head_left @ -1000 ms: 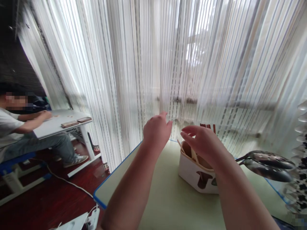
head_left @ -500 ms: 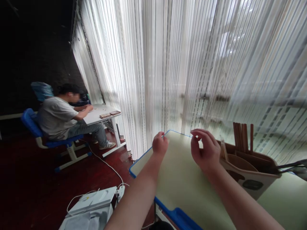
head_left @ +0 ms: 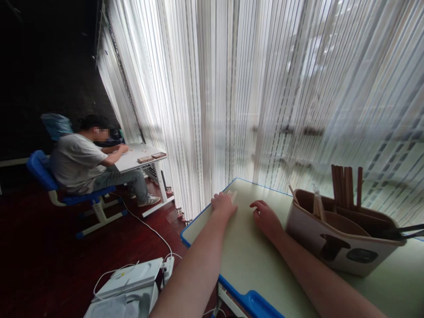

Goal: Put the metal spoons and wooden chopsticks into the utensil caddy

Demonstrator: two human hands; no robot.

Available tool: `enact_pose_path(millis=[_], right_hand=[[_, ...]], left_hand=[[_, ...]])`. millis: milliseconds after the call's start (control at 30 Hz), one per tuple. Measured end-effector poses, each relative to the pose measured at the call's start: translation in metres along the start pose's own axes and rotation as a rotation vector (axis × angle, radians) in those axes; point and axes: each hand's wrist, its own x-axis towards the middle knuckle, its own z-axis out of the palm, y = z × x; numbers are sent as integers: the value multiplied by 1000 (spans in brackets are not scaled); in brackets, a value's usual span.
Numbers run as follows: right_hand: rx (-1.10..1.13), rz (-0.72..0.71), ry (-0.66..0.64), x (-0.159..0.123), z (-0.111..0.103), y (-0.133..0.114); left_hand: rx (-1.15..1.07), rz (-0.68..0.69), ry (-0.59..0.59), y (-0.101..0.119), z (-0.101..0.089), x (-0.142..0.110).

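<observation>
My left hand (head_left: 223,205) lies palm down on the pale green table (head_left: 245,260) near its far left corner. Its fingertips touch a small pale ribbed thing (head_left: 232,194) that I cannot make out. My right hand (head_left: 265,217) rests palm down just to the right, fingers bent onto the tabletop, holding nothing I can see. A beige utensil holder (head_left: 331,245) stands to the right of that hand, with brown chopsticks (head_left: 344,185) upright in it and dark handles (head_left: 406,230) sticking out to the right.
The table has a blue rim (head_left: 247,300). Striped sheer curtains (head_left: 265,97) hang right behind it. At the left another person (head_left: 79,161) sits on a blue chair at a white desk (head_left: 139,159). A white box and a power strip (head_left: 167,265) with cable lie on the dark red floor.
Both hands have dropped from a raised pinching pose onto the tabletop. The view has shifted left, bringing the seated person and the floor into sight.
</observation>
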Motion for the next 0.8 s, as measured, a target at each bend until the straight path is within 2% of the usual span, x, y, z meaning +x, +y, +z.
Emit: enact_pose_path(millis=[467, 800], right_hand=[[28, 46, -25, 5, 2, 2], [12, 50, -15, -2, 1, -1]], left_hand=[[38, -38, -48, 20, 3, 5], [38, 32, -11, 22, 0, -3]])
